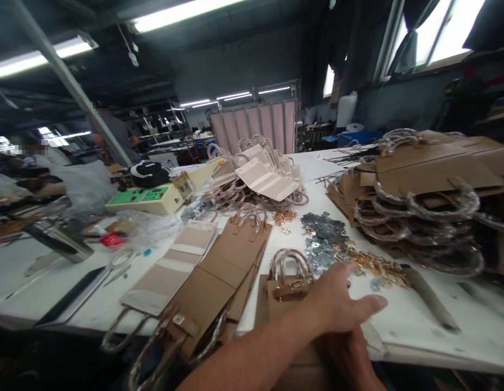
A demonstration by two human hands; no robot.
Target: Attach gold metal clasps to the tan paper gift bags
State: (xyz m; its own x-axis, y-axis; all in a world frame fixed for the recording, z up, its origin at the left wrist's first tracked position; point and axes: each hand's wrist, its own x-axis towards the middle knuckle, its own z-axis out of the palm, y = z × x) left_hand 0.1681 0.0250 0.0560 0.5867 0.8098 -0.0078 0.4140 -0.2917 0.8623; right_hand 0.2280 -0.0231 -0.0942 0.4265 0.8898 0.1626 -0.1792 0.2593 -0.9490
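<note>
My left hand point(337, 301) reaches across from the left, above the near table edge. Two of its digits stretch out apart, one toward the metal pieces and one to the right, and I see nothing held in it. My right hand point(349, 350) is mostly covered beneath the left one, low at the edge; its fingers are hidden. Close to both lies a brown bag point(276, 296) with plastic-wrapped handles point(292, 260) and a strap with a gold-coloured fitting. Beyond the hands are gold-coloured metal fittings point(377, 265) and a heap of flat silvery metal pieces point(323, 233).
Brown bags point(434, 168) are stacked high on the right, near a dull rod-like tool point(431, 298). Flat bag panels point(223, 255) overhang the front edge at left. Behind are a beige-panelled pile point(268, 179), a green-faced machine point(154, 198), scissors point(121, 260) and a steel flask point(62, 239).
</note>
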